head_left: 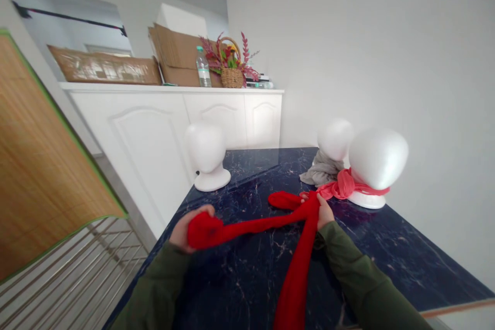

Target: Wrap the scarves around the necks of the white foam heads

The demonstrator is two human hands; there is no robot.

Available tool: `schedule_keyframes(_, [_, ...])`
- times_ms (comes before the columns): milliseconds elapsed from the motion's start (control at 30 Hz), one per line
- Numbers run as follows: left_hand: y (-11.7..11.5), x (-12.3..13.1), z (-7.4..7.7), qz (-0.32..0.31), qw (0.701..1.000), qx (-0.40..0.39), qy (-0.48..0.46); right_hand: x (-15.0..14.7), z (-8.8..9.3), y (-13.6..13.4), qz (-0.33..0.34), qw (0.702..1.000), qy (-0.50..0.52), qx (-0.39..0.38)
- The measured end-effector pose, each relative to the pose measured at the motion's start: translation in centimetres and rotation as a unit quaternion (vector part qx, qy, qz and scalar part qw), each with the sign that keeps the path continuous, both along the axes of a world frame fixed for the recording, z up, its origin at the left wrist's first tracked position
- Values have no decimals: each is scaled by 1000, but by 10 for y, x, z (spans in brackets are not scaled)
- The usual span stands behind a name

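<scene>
- Left hand (181, 229) and right hand (326, 212) are well apart, each closed on the red cloth (251, 226), left on a bunched end, right where strips cross
- Red cloth spans between them over the dark blue table (247, 278), one strip running toward the near edge
- Just beyond the right hand, a coral scarf (344, 185), knotted around the base of a white head form (379, 157), crowds that side; whether it touches the red cloth I cannot tell
- Behind it, grey fabric (323, 169) surrounds a second head form (334, 138)
- Past the left hand, a bare third head form (208, 147) stands upright near the table edge
- Left, below a wood-grained panel (46, 165), a metal rack (77, 273)
- Farther back, a white cabinet (154, 124) bears cardboard (176, 54), a bottle (203, 69) and a flower basket (232, 78)
</scene>
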State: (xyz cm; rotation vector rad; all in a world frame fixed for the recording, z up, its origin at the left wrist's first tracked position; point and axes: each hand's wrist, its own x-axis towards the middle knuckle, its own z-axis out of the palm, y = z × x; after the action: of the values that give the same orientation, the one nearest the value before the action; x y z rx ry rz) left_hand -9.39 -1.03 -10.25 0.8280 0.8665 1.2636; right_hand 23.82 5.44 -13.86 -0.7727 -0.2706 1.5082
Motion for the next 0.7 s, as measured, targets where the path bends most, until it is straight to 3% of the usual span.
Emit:
schedule_keyframes(67, [-40, -9, -11, -279, 958, -7, 73, -2, -3, -1, 21, 1000, -5, -1])
schedule_keyframes(133, [-68, -21, -23, -400, 908, -47, 118, -6, -8, -1, 58, 998, -18, -9])
schedule_keyframes(167, [-74, -27, -26, -400, 902, -56, 150, -9, -10, 0, 72, 997, -31, -18])
schedule_keyframes(233, [-65, -38, -23, -303, 921, -54, 238, -12, -13, 1, 81, 994, -59, -32])
schedule_keyframes(300, [-33, -48, -14, -117, 932, -24, 341, -15, -14, 3, 84, 993, -79, -25])
schedule_keyframes(367, [13, -57, -6, 72, 899, 2, 431, -15, -15, 6, 106, 991, -86, 0])
schedule_keyframes(433, [60, -63, -4, 208, 835, -15, 509, -14, -15, 7, 137, 986, -99, 6])
schedule_keyframes(533, [113, -69, -9, 273, 780, -27, 563, -16, -18, 6, 160, 976, -148, 0])
schedule_keyframes(633, [151, -77, -19, 302, 742, -17, 598, -21, -21, 6, 182, 955, -232, 17])
schedule_keyframes(700, [173, -81, -24, 317, 739, -12, 594, -25, -21, 3, 246, 923, -289, 61])
